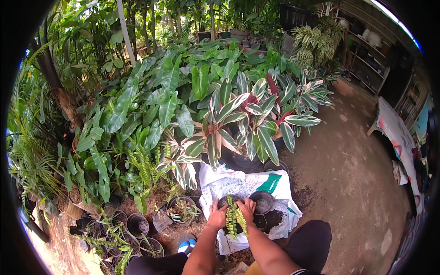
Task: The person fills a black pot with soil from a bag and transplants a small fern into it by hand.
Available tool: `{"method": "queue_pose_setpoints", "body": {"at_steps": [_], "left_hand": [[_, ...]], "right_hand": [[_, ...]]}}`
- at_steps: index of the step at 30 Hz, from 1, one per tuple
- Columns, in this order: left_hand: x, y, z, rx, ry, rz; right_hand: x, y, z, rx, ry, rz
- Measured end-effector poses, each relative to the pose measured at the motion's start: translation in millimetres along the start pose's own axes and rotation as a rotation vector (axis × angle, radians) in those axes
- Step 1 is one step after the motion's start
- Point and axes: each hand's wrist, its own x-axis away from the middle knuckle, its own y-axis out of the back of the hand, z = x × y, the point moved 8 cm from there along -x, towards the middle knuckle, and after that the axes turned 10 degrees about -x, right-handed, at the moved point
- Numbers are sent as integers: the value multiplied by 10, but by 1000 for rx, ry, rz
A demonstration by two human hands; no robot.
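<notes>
A black plastic pot (231, 198) with dark soil sits between my two hands on a white plastic sack. From it, green fern fronds (233, 220) hang over the near rim toward me. My left hand (217, 215) grips the left side of this pot. On the opposite side, my right hand (246, 210) grips it, close to the fronds. Just right of that hand stands another black pot (262, 202), its inside greyish. Loose dark soil (273, 220) lies on the white sack (285, 189) beside and below the pots. The fern's base is partly hidden by my fingers.
Several small black pots (138, 225) with fern and grassy plants stand at lower left. A wider pot (182, 209) holds strappy leaves. Variegated plants (213, 127) and broad-leaved greenery rise beyond the sack. Bare ground (347, 172) runs along the right, beside a leaning panel (398, 137).
</notes>
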Motion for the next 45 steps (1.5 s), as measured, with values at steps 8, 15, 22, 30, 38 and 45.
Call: {"method": "queue_pose_setpoints", "body": {"at_steps": [8, 15, 22, 30, 38, 45], "left_hand": [[26, -62, 60, 99, 79, -95], [-61, -97, 9, -29, 121, 85], [-88, -133, 15, -38, 115, 96], [117, 86, 172, 169, 167, -297], [133, -47, -38, -19, 100, -122], [-60, 134, -50, -68, -30, 55]], "right_hand": [[93, 12, 139, 66, 135, 14], [12, -235, -57, 362, 49, 70], [8, -186, -53, 320, -1, 215], [64, -89, 74, 244, 69, 75], [58, -179, 10, 298, 2, 111], [59, -140, -23, 303, 22, 80]]}}
